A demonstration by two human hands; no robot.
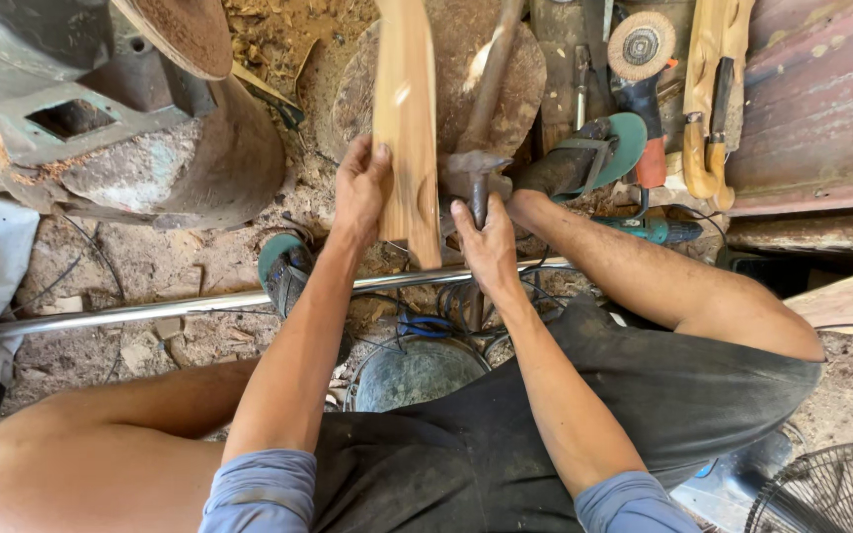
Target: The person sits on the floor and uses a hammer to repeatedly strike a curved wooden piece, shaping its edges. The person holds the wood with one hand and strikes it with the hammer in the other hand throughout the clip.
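Your left hand [359, 188] grips the wooden plank [407, 118] from its left edge, fingers [379, 163] curled closed onto the board, which runs upright in view from above your fingers down to just below them. Your right hand [489, 247] is wrapped shut around a dark metal tool handle [477, 202]; its metal head [471, 163] sits just above your right fingers [466, 217] and just right of the plank, touching or nearly touching its edge, can't tell which.

Behind the plank, past both sets of fingers, lies a round wooden block [505, 79] on the dirt floor [150, 266]. A shiny metal pipe [150, 314] runs across under both wrists. Below your right wrist: coiled cables [426, 326] and a round metal lid [417, 373].

Right of your right fingers, your foot in a green sandal [614, 148]; just beyond it an angle grinder [644, 59] with a worn disc. Further right, curved wooden pieces [713, 99] lean on a rusty metal sheet [821, 99]. Left of your left fingers, the other sandal [283, 271], and farther left a big rusty machine base [130, 128]. Fan guard [831, 494] well off at lower right.
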